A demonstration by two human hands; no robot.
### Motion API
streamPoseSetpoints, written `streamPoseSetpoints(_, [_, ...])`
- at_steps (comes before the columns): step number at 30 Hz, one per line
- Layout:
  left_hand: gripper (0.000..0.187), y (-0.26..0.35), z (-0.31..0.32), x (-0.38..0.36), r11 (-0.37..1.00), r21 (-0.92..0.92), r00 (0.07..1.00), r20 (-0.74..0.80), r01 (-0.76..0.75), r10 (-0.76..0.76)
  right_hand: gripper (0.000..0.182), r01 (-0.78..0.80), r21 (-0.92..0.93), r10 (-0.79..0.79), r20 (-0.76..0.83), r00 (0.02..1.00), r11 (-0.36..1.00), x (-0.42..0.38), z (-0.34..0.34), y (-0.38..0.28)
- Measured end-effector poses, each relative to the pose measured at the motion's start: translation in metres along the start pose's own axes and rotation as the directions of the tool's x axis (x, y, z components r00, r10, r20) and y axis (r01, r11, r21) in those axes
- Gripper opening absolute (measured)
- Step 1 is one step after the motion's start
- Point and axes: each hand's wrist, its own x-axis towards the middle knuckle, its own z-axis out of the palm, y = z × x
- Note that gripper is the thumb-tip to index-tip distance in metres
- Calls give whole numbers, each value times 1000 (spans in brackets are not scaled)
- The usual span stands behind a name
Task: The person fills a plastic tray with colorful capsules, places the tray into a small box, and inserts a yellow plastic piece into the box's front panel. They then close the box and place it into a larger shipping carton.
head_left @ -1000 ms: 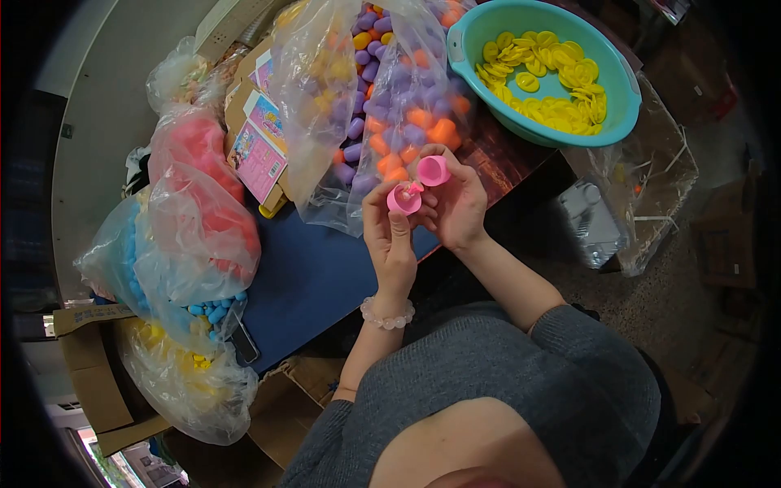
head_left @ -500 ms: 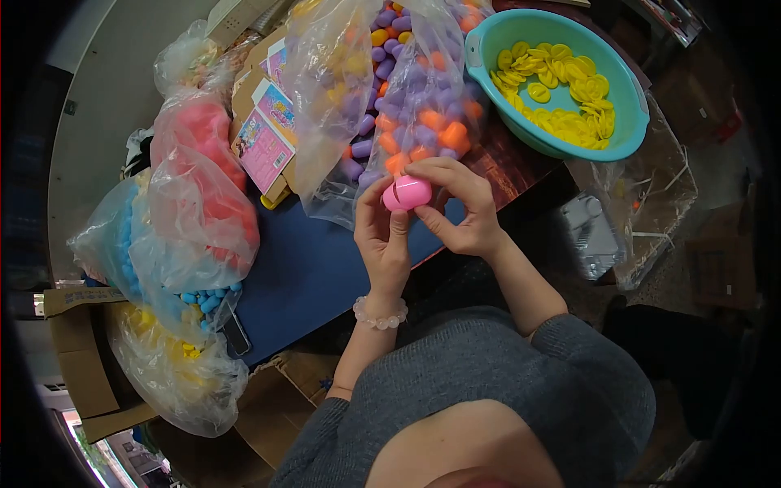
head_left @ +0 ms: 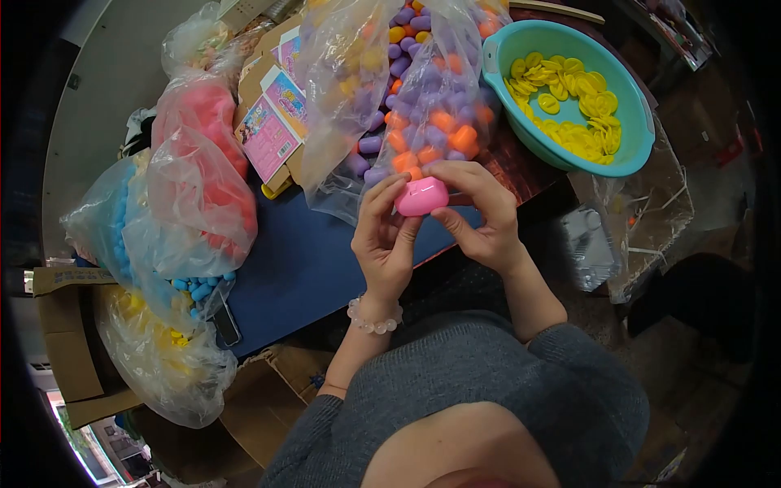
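Observation:
A glossy pink plastic capsule (head_left: 422, 199) is held up between both hands, over the front edge of the blue tabletop (head_left: 281, 272). My left hand (head_left: 382, 236) pinches its left end with thumb and fingers, a beaded bracelet on that wrist. At the right end, the fingertips of my right hand (head_left: 490, 213) rest on top and the thumb sits below. A small dark slot shows on the capsule's upper face. Just beyond the hands, a clear plastic bag (head_left: 338, 175) spills purple, orange and yellow capsules.
A turquoise basin (head_left: 639, 150) of flat yellow discs stands at the back right. Bags of pink pieces (head_left: 199, 163) and blue pieces (head_left: 199, 289) lie left, near a phone (head_left: 227, 324). Printed cards (head_left: 267, 140) lie behind; an open cardboard box (head_left: 73, 358) sits at front left.
The pink capsule has moved slightly right and turned between my fingers; the wide dark gap across it now appears as a small slot. The whole view has shifted a little.

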Motion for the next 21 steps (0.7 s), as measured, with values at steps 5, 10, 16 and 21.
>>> streamPoseSetpoints(5, [39,2,-6,-2,999,36,1000,-8,-18,18,37,-16,23,17,-3,1000,1000,2,-2,-1])
streamPoseSetpoints(10, [37,3,-5,-2,998,59,998,-42,-38,40,38,-2,6,2,1,1000,1000,2,-2,-3])
streamPoseSetpoints(16, [38,1,-10,-2,979,180,994,-33,-95,103,38,-25,17,24,25,999,1000,1,-3,-6])
streamPoseSetpoints(21, [41,11,-12,-2,979,176,995,-8,-99,102,40,27,31,-28,28,999,999,-8,1,-3])
